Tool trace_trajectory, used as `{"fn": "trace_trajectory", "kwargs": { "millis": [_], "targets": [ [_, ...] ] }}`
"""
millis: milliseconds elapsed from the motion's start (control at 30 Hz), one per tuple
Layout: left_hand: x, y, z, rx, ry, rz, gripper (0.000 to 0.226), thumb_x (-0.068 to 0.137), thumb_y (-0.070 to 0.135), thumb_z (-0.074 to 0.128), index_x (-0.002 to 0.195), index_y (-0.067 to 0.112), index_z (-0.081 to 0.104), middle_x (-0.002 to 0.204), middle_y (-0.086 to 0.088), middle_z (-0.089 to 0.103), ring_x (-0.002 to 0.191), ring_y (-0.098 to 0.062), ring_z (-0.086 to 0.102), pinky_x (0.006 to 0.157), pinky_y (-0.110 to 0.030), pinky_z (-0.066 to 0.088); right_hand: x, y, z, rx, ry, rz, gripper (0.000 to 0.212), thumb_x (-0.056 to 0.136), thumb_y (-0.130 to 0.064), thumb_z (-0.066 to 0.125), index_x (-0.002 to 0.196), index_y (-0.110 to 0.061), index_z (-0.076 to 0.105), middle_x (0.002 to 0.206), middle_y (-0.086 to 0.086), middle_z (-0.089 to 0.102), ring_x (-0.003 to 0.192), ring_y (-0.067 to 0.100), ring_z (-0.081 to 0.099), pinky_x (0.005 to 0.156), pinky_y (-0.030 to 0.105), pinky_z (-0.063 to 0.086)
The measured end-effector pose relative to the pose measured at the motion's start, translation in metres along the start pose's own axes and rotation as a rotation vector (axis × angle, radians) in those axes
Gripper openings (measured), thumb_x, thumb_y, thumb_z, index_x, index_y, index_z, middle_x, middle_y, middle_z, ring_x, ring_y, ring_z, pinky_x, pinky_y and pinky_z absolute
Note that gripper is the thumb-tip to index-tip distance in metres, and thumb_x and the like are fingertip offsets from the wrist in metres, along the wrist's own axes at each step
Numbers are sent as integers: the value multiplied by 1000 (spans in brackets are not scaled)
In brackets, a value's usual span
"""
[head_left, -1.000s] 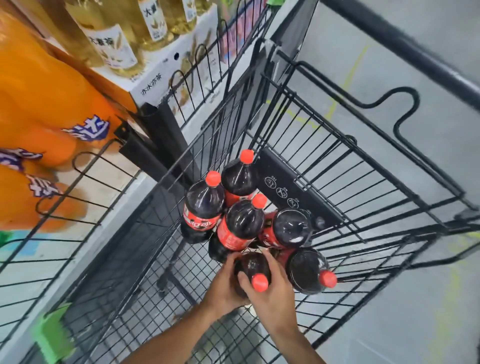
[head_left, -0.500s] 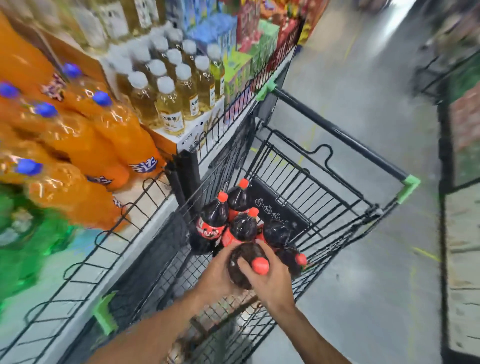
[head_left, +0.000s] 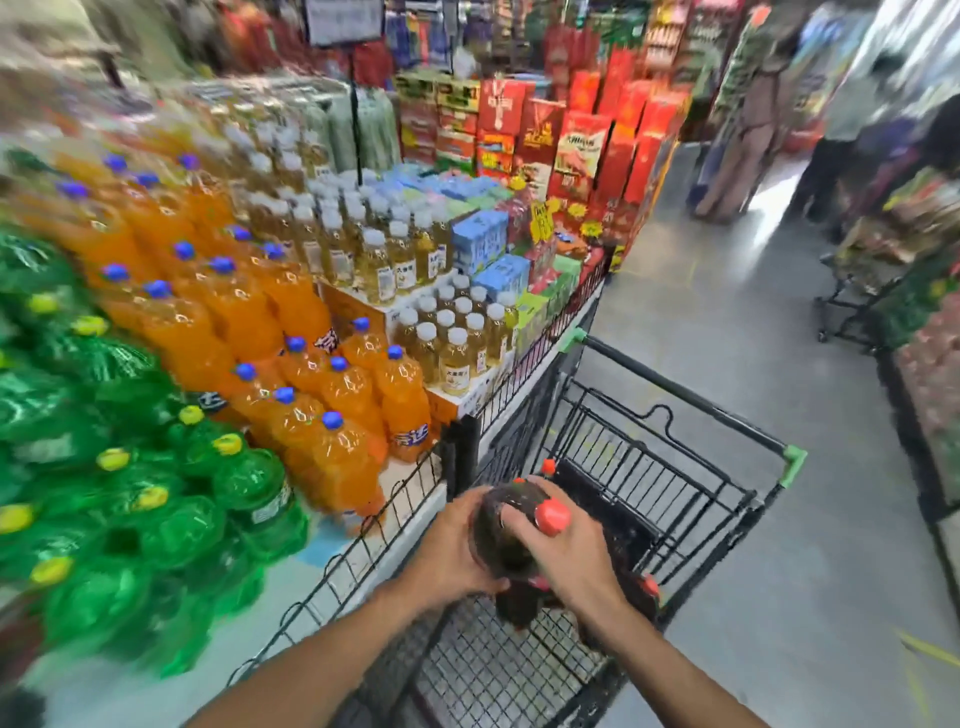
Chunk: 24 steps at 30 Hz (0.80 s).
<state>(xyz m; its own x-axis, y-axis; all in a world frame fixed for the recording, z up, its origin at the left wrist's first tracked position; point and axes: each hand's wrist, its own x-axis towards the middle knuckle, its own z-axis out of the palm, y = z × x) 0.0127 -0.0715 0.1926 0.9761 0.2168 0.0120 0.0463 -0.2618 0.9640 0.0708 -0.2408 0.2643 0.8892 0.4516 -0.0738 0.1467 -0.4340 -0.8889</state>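
A dark cola bottle (head_left: 501, 540) with a red cap is held above the black wire shopping cart (head_left: 691, 467). My left hand (head_left: 449, 551) grips its left side. My right hand (head_left: 569, 558) curls round its neck and shoulder just below the cap. Other cola bottles (head_left: 641, 592) lie lower in the cart, mostly hidden behind my hands; two of their red caps show.
A low shelf (head_left: 537, 340) with a wire rail runs along the cart's left, stacked with green bottles (head_left: 130, 467), orange soda bottles (head_left: 311, 374), yellow drink bottles (head_left: 415, 270) and red boxes (head_left: 582, 150). A grey aisle floor (head_left: 753, 312) lies to the right. People (head_left: 743, 130) stand far off.
Both hands have lifted the cola bottle up out of the cart's cluster. The view has swung up and back, showing the shelf and aisle.
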Motion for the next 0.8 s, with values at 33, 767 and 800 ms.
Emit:
{"fn": "trace_trajectory", "kwargs": {
  "millis": [33, 767, 800],
  "targets": [
    [-8, 13, -8, 14, 15, 2, 98, 51, 2, 95, 133, 24, 46, 135, 0, 57, 126, -10, 56, 107, -31, 46, -2, -8, 2, 6, -7, -30, 58, 78, -65, 76, 130, -43, 63, 107, -25, 75, 102, -7, 68, 97, 33, 58],
    [-304, 104, -134, 314, 863, -130, 95, 45, 3, 91, 129, 23, 52, 123, -2, 64, 114, -20, 64, 97, -46, 53, -132, -169, 153, 145, -627, -494, 52, 78, -47, 85, 127, -37, 69, 98, -29, 68, 91, -18, 62, 78, 1, 44],
    [-322, 103, -140, 328, 899, -135, 96, 45, 5, 91, 130, 23, 52, 123, -2, 64, 115, -21, 64, 98, -48, 52, -144, -175, 166, 135, -653, -509, 52, 78, -47, 85, 126, -39, 69, 96, -28, 68, 93, -13, 64, 83, 8, 48]
  ]
}}
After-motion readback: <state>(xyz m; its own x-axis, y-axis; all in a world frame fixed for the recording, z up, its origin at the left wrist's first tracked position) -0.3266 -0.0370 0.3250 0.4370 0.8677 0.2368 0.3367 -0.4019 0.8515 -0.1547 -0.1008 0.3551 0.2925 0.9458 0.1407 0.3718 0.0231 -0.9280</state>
